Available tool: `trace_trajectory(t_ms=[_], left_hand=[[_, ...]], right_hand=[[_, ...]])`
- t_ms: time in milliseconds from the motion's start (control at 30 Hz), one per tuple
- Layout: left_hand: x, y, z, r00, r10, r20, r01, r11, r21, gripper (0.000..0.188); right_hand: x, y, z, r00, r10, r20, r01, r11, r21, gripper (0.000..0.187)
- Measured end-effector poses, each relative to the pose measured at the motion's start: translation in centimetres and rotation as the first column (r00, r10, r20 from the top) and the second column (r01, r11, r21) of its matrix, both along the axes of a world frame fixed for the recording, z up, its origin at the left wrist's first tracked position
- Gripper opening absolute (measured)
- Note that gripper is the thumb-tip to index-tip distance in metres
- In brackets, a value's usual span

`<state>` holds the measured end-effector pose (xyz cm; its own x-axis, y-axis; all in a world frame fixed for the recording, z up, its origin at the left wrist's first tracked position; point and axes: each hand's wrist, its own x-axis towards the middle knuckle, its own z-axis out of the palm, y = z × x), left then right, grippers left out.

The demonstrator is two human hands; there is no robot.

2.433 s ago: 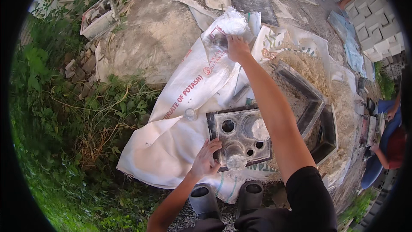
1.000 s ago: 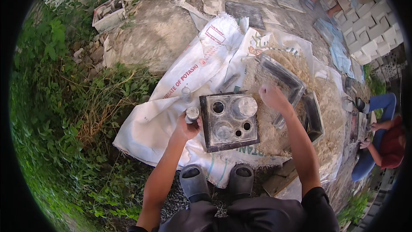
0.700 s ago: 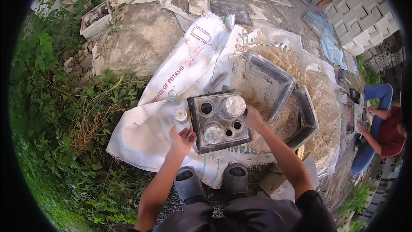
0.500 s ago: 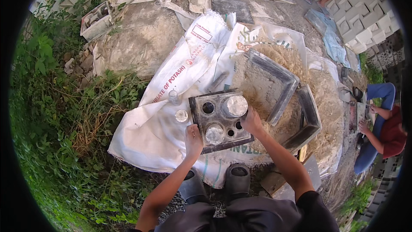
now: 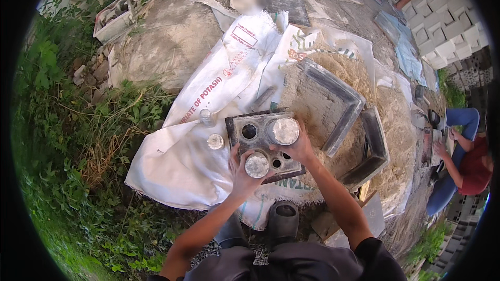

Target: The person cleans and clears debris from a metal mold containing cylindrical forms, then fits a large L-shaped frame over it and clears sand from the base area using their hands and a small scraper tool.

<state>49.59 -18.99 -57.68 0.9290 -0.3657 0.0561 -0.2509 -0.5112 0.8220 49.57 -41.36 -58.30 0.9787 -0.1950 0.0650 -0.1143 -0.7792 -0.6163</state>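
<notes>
A square mould (image 5: 240, 123) with a dark edge and a dusty grey top lies on the white sack in front of me. Its top shows one large round hole and two smaller ones. My left hand (image 5: 242, 178) is curled round the nearer pale round plug (image 5: 257, 165), fingers and thumb on its sides. The fingers of my right hand (image 5: 299, 148) are closed about the larger round plug (image 5: 286, 131) farther back. Left of the mould, a small whitish plug (image 5: 215, 141) and a greyish cylinder (image 5: 207, 117) stand on the sack.
Beneath everything spreads a white woven sack (image 5: 172, 166). Two dark L-shaped frame pieces (image 5: 346, 119) lie on sandy material (image 5: 325, 99) to the right. A short grey bar (image 5: 265, 97) rests behind the mould. Greenery borders the left. A person in red (image 5: 473, 164) sits at far right.
My left hand has moved from the mould's left edge onto the nearer plug. My right hand has shifted from the mould's right side to wrap the larger plug.
</notes>
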Motion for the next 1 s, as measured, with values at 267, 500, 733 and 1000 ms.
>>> trace_trajectory(t_ms=[267, 500, 733, 1000], left_hand=[[1.1, -0.4, 2.1, 0.992, -0.059, 0.111, 0.064, 0.997, -0.047, 0.066], [-0.8, 2.3, 8.7, 0.963, -0.108, 0.245, 0.130, 0.989, -0.075, 0.065], [0.4, 7.4, 9.5, 0.974, 0.011, 0.225, -0.003, 0.999, -0.036, 0.059], [2.7, 8.3, 7.6, 0.988, -0.018, 0.151, 0.024, 0.999, -0.036, 0.058]], right_hand=[[-0.9, 1.3, 1.1, 0.973, -0.229, -0.032, 0.210, 0.813, 0.544, 0.077], [-2.7, 2.6, 6.9, 0.975, -0.165, -0.150, 0.222, 0.764, 0.606, 0.088], [1.2, 8.3, 8.9, 0.990, -0.128, 0.061, 0.096, 0.922, 0.375, 0.107], [1.4, 10.1, 7.2, 0.980, -0.179, -0.091, 0.201, 0.848, 0.490, 0.100]])
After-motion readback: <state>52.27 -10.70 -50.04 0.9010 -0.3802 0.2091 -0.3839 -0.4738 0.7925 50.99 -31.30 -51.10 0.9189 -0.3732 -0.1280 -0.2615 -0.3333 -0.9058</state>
